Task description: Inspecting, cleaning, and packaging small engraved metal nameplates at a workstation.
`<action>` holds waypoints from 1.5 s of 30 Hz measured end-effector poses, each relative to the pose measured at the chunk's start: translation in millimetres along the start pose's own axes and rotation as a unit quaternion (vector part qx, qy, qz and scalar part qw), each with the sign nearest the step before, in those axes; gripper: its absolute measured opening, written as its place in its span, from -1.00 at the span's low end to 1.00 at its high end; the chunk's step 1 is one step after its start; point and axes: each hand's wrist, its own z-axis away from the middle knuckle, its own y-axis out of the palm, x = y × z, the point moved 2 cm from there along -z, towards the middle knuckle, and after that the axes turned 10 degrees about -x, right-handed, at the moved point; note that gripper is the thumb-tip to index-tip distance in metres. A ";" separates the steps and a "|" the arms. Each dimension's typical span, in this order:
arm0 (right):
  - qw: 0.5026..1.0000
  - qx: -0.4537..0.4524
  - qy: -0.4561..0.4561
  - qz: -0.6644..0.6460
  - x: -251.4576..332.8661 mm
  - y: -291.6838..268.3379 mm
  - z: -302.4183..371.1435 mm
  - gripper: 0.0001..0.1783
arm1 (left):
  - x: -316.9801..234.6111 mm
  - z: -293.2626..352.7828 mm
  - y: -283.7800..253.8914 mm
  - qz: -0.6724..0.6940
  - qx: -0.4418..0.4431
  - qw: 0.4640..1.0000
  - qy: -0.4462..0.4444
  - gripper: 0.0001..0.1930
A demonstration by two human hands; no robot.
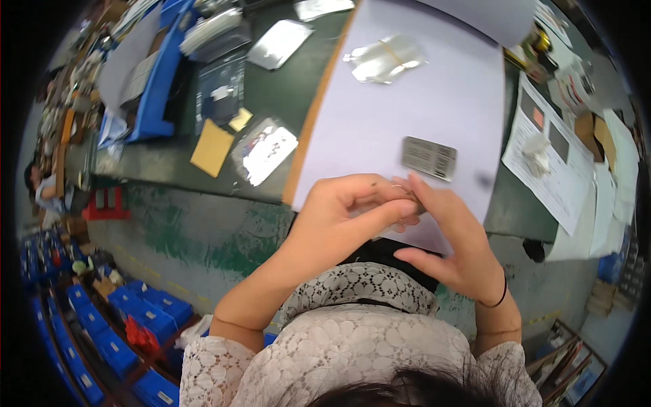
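Note:
Both hands meet over the near edge of a white board (380, 129). My left hand (352, 214) is closed, its thumb pressed against bent fingers; whatever lies between them is too small and hidden to name. My right hand (458, 234) has its thumb spread away, with its fingertips touching those of the left hand. Just beyond the fingers, a flat grey card (428, 158) with printed lines and a barcode lies on the board. Farther back rests a stack of clear plastic bags (386, 60) with a band around it.
Left of the board are a yellow paper piece (212, 148), a clear bag with shiny contents (264, 150), a silver packet (280, 44) and a blue bin (159, 88). Printed sheets (549, 159) lie at right. Blue boxes (149, 308) fill a rack lower left; a person (51, 190) sits beyond.

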 end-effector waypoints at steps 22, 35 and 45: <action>0.989 -0.065 -0.052 0.124 -8.8 -14.6 -36.2 -0.64 | -50.4 -106.4 -37.5 -0.479 -0.111 0.723 0.485 -0.87; 0.980 -0.059 -0.086 0.168 -19.1 -29.6 -77.2 -0.80 | -55.1 -167.9 -37.0 -0.425 -0.036 0.846 0.319 -0.87; 0.956 -0.009 -0.173 0.239 -39.6 -2.9 -121.0 -0.74 | -54.8 -162.9 -19.4 -0.594 -0.047 0.735 0.324 -0.87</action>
